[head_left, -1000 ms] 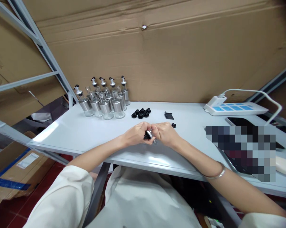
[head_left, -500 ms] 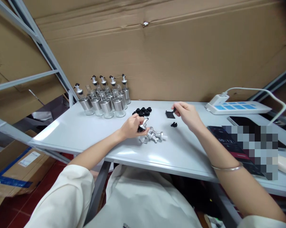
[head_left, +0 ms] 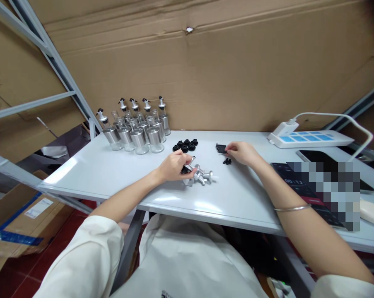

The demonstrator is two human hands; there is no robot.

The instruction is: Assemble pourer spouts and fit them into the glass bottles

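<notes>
My left hand is closed around a silver pourer spout with a black stopper, mostly hidden by the fingers. Below and right of it, several loose silver pourer spouts lie in a small heap. My right hand has its fingertips pinched at the right end of a row of thin black plastic pieces; one seems to be between the fingers. Just in front of that hand is a small cluster of black bits. Several black ribbed stoppers sit beyond my left hand.
Several glass bottles with steel sleeves stand at the back left, some with pourers fitted. To the right are a white power strip with a charger and cable, and two phones, one showing a timer. A cardboard wall rises behind the table.
My right hand has lowered, bringing the black piece it held down to the row on the table. My left hand stays almost in place, still gripping the spout.
</notes>
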